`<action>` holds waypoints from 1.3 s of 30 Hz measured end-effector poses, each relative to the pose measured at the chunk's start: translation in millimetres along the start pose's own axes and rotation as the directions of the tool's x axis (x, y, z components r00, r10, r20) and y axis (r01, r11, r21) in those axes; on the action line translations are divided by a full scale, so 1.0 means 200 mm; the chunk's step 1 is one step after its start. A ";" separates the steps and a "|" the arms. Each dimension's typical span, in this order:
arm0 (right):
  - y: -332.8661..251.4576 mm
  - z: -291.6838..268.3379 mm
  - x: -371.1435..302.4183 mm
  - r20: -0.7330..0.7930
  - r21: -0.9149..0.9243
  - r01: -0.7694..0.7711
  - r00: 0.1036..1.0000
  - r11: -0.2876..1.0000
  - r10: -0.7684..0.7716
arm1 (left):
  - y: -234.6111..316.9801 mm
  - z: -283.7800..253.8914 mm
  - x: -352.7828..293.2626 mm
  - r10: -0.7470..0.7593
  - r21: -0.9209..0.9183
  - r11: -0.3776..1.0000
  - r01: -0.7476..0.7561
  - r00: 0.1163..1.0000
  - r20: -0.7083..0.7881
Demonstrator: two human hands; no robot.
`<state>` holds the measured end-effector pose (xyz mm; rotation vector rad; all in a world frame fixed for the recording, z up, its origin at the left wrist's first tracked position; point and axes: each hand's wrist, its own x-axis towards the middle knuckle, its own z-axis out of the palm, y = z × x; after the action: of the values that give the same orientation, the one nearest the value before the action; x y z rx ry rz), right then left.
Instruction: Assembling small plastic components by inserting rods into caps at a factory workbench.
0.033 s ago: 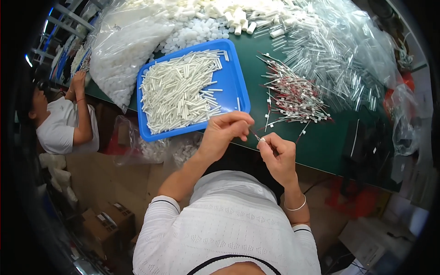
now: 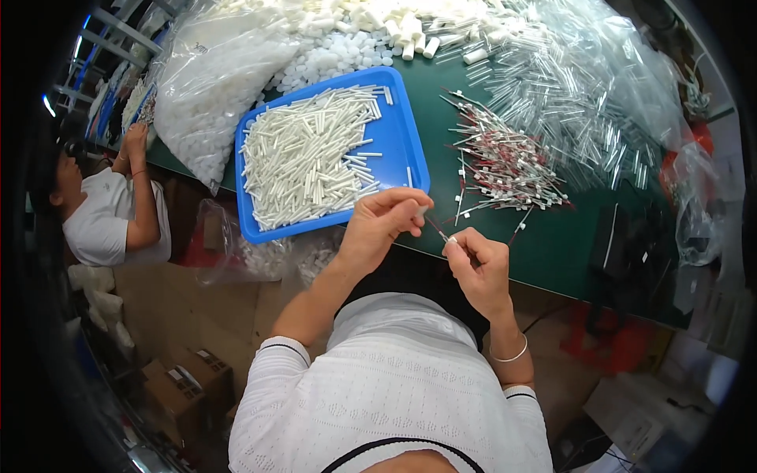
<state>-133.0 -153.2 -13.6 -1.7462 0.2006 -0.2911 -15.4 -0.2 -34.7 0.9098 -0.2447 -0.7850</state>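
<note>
Over the table's near edge, my left hand [image 2: 382, 225] is closed in a pinch, with a small pale piece [image 2: 425, 211] showing at the fingertips. My right hand [image 2: 479, 270] pinches a thin dark-red wire [image 2: 437, 228] near its small white end. The wire slants up from the right fingertips towards the left ones; whether it enters the pale piece is too small to tell. Left of my hands lies a blue tray [image 2: 418, 150] heaped with short white sticks [image 2: 303, 158]. A pile of red wires with white ends [image 2: 509, 158] lies to the right, beyond my right hand.
Transparent tubes [image 2: 552, 87] spread across the far right of the green table [image 2: 438, 118]. White cylinders [image 2: 410, 39] and a plastic bag of white pieces [image 2: 213, 94] are at the back. Another person [image 2: 118, 209] works at the left. Cardboard boxes [image 2: 185, 386] stand on the floor.
My left fingers have shifted slightly, and the pale piece now shows between them. My right hand stays in place.
</note>
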 end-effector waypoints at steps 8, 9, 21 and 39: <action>0.00 0.00 -0.01 0.023 0.073 -0.032 0.999 0.997 0.031 | -0.01 0.02 -0.03 -0.129 -0.171 0.975 0.138 0.990 0.065; 0.00 0.00 -0.01 0.032 0.154 -0.081 0.996 0.985 0.077 | -0.01 0.01 -0.03 -0.130 -0.172 0.975 0.140 0.989 0.067; 0.00 0.04 0.01 -0.072 -0.139 0.072 0.994 0.988 -0.083 | -0.02 0.00 -0.03 -0.139 -0.170 0.975 0.139 0.990 0.015; 0.00 -0.01 0.02 -0.006 -0.248 0.154 0.987 0.956 -0.161 | -0.02 0.01 -0.03 -0.052 0.017 0.999 0.052 0.998 0.033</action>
<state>-129.2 -157.0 -13.1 -2.0113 0.1200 -0.4200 -22.6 2.3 -36.3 0.9214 -0.2576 -0.8482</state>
